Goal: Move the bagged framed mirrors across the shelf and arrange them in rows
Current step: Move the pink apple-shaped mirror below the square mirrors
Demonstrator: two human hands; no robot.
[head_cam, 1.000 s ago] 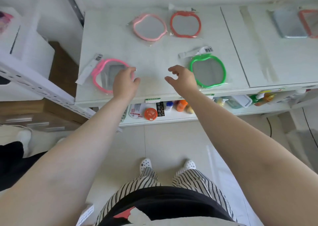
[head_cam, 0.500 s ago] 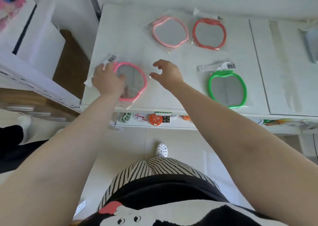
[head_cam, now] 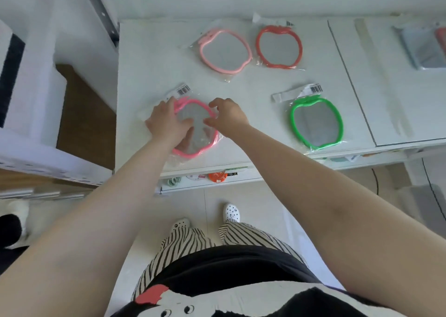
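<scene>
A hot-pink apple-shaped framed mirror (head_cam: 204,148) in a clear bag lies at the front left of the white shelf (head_cam: 149,75). My left hand (head_cam: 164,121) rests on its left side, fingers over the bag's upper corner and thumb spread across the glass. My right hand (head_cam: 228,116) pinches the mirror's right rim with curled fingers. A pale pink mirror (head_cam: 224,51) and a red mirror (head_cam: 278,47) lie side by side at the back. A green mirror (head_cam: 316,123) lies at the front right.
Further bagged items (head_cam: 422,48) lie on the adjoining shelf panel at the far right. A lower shelf (head_cam: 217,176) holding small goods juts out under the front edge. A white rack (head_cam: 31,94) stands to the left, and a metal upright (head_cam: 101,12) rises at the back-left corner.
My right hand has come left onto the hot-pink mirror's right rim. My left hand stays on its left side, and the mirror has shifted a little to the right.
</scene>
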